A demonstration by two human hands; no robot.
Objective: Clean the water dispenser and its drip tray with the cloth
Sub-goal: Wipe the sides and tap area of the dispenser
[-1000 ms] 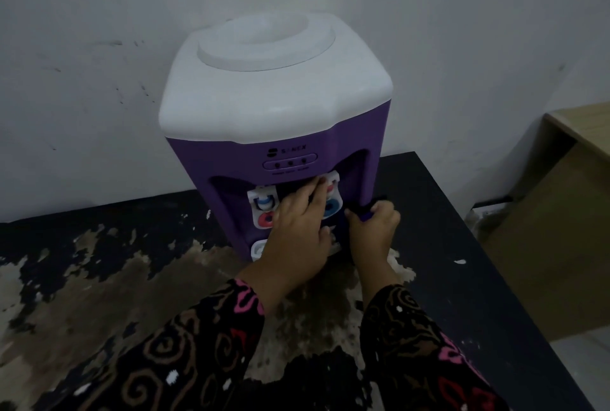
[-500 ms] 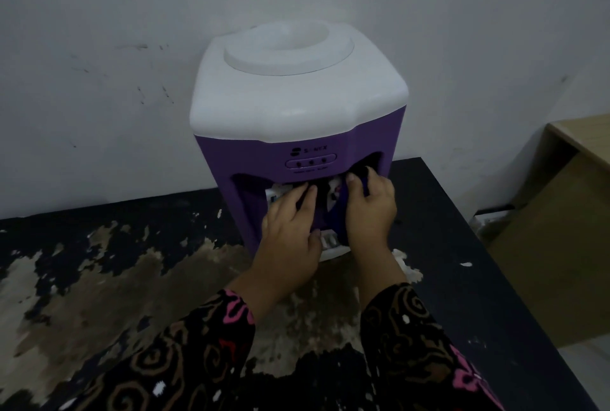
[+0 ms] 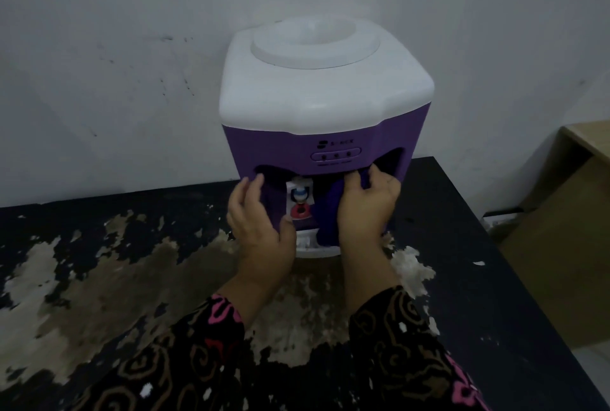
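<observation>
Nearest the camera, two patterned sleeves (image 3: 211, 354) reach forward over the worn, peeling patch in the middle of the black table (image 3: 495, 278). The left hand (image 3: 260, 225) has slid off the taps to the left wall of the dispenser's recess; its fingers are spread and loosely curved, gripping nothing, and seem to steady the body. The right hand (image 3: 366, 209) has climbed from low beside the drip tray to the upper right of the recess, where it presses a dark purple cloth (image 3: 326, 209) against the inside wall, fingers closed over the bunched fabric.

With the left hand shifted, one tap (image 3: 299, 201) with its blue and red parts is uncovered. The wiping appears to have moved into the recess, while the white drip tray (image 3: 313, 245) below looks still to be done.

The water dispenser (image 3: 325, 113) stands near the table's back edge, against the white wall (image 3: 115, 63). The tap crowds the recess and could snag the cloth. A wooden cabinet (image 3: 567, 229) stands off the table's right edge.
</observation>
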